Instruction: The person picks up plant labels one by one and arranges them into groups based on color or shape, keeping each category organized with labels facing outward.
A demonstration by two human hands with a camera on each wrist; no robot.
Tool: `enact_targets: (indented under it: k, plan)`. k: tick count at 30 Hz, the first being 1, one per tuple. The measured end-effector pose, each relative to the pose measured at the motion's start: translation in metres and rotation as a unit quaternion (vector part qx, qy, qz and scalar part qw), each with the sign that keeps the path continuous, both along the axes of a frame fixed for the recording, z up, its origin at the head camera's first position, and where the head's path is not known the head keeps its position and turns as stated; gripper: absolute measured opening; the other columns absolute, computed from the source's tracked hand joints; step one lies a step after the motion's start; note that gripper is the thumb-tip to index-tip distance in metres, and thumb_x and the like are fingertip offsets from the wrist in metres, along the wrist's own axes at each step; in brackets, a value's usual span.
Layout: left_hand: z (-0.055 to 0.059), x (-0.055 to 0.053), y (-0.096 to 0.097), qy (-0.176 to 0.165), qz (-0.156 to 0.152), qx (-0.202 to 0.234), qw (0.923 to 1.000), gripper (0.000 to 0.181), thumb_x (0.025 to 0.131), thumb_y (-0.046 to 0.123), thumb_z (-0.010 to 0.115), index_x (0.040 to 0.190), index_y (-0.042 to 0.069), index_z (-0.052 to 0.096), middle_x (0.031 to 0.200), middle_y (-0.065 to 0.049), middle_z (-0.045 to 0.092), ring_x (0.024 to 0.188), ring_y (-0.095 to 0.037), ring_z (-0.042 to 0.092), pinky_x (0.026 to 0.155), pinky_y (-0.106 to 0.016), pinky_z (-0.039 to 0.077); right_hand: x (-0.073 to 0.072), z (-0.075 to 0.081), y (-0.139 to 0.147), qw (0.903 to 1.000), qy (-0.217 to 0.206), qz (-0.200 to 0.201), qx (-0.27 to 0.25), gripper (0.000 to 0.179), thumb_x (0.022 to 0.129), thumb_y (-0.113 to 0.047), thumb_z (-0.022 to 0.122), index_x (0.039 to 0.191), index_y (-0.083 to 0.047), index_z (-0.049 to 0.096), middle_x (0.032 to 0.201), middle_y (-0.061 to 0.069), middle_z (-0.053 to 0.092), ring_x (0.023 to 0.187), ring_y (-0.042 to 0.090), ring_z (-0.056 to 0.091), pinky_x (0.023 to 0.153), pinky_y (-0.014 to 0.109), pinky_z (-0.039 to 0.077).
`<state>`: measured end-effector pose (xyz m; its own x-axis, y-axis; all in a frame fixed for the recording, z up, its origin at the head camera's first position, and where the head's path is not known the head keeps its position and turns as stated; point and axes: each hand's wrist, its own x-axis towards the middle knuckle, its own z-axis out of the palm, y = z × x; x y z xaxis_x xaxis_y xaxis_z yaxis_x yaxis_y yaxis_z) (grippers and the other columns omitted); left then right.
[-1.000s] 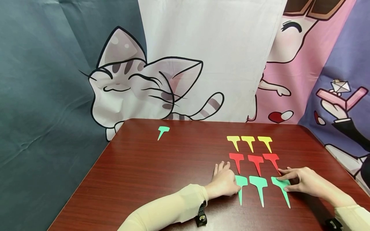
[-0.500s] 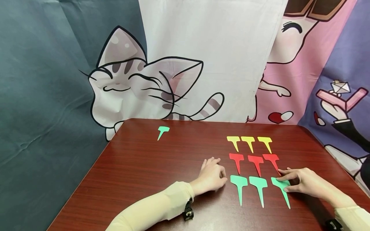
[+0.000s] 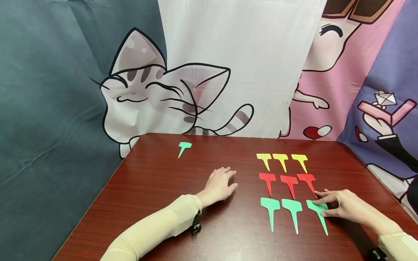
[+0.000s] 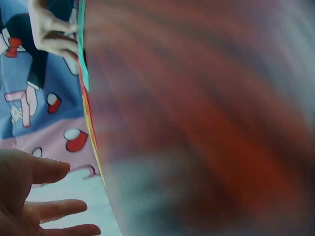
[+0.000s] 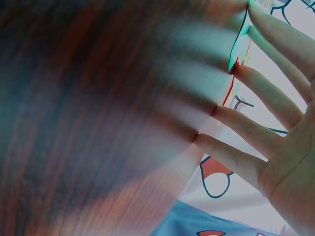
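My left hand point(image 3: 218, 185) is over the middle of the table, fingers extended and nothing in them. To its right lies a row of T-shaped green plant labels: a left one point(image 3: 270, 206), a middle one point(image 3: 292, 207) and a right one point(image 3: 315, 207). My right hand point(image 3: 347, 207) has its thumb and fingertips on the right green label, covering part of its head. In the right wrist view those fingers point(image 5: 256, 93) look spread and fairly straight, tips down at the table. One lone green label point(image 3: 184, 146) lies at the far left.
Behind the green row lie three red labels point(image 3: 289, 180), and behind those three yellow labels point(image 3: 280, 158). The dark wooden table point(image 3: 147, 174) ends at the back against a cloth backdrop point(image 3: 261, 54) printed with cartoon animals.
My left hand has moved away from the left green label, leftward and a little back, and its fingers have spread. The right hand stays on the right green label.
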<state>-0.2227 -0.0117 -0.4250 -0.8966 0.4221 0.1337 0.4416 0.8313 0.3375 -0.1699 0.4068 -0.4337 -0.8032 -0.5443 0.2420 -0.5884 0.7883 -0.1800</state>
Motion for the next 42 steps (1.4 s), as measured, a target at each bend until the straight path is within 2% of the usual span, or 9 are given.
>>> enact_targets:
  k: [5,10,22,29,36,42]
  plan:
    - [0.001,-0.015,-0.015,0.011,0.008,-0.001,0.9999,0.045,0.092,0.034,0.058,0.133,0.013,0.056,0.144,-0.013,0.046,0.136,-0.033,0.038,0.113,-0.049,0.028,0.0,0.0,0.0,1.0,-0.003,-0.003,0.003,0.039,0.063,-0.048,0.081,0.1,-0.037,0.074,0.109,0.003,0.072,0.103,0.02,0.067,0.083,-0.006,0.029]
    - [-0.001,-0.034,-0.031,0.024,0.028,-0.014,0.9992,0.046,0.093,0.033,0.057,0.133,0.012,0.055,0.145,-0.014,0.044,0.137,-0.034,0.036,0.113,-0.051,0.027,-0.001,0.0,-0.001,1.0,0.002,-0.003,0.006,0.039,0.063,-0.048,0.081,0.1,-0.037,0.074,0.109,0.002,0.072,0.099,0.028,0.068,0.083,-0.005,0.03]
    - [-0.005,-0.075,-0.069,0.037,0.082,-0.009,0.9959,0.048,0.093,0.033,0.058,0.135,0.011,0.053,0.147,-0.016,0.041,0.14,-0.036,0.031,0.115,-0.052,0.023,-0.001,-0.001,-0.001,0.9998,0.015,-0.005,0.007,0.04,0.061,-0.048,0.083,0.098,-0.038,0.074,0.108,0.0,0.072,0.097,0.03,0.069,0.084,-0.006,0.029]
    - [-0.006,-0.094,-0.088,0.054,0.109,-0.027,0.9922,0.048,0.093,0.032,0.058,0.135,0.01,0.053,0.147,-0.017,0.04,0.139,-0.038,0.031,0.114,-0.052,0.023,-0.001,0.001,0.0,0.9999,0.008,-0.004,0.008,0.039,0.062,-0.047,0.082,0.099,-0.037,0.074,0.109,0.002,0.072,0.098,0.031,0.068,0.083,-0.004,0.031]
    - [-0.007,-0.107,-0.104,0.034,0.145,-0.03,0.9884,0.049,0.094,0.032,0.056,0.137,0.009,0.05,0.15,-0.018,0.036,0.141,-0.037,0.027,0.116,-0.053,0.018,-0.001,0.001,0.0,1.0,-0.006,-0.003,-0.003,0.039,0.063,-0.047,0.082,0.1,-0.036,0.074,0.11,0.002,0.071,0.105,0.019,0.066,0.084,-0.005,0.029]
    - [-0.007,-0.118,-0.117,0.023,0.17,-0.031,0.9847,0.049,0.094,0.031,0.055,0.137,0.008,0.051,0.15,-0.02,0.035,0.142,-0.038,0.025,0.116,-0.055,0.015,-0.001,0.001,0.001,0.9999,-0.01,-0.001,0.002,0.039,0.064,-0.048,0.081,0.1,-0.035,0.074,0.111,0.002,0.071,0.105,0.021,0.066,0.084,-0.005,0.03]
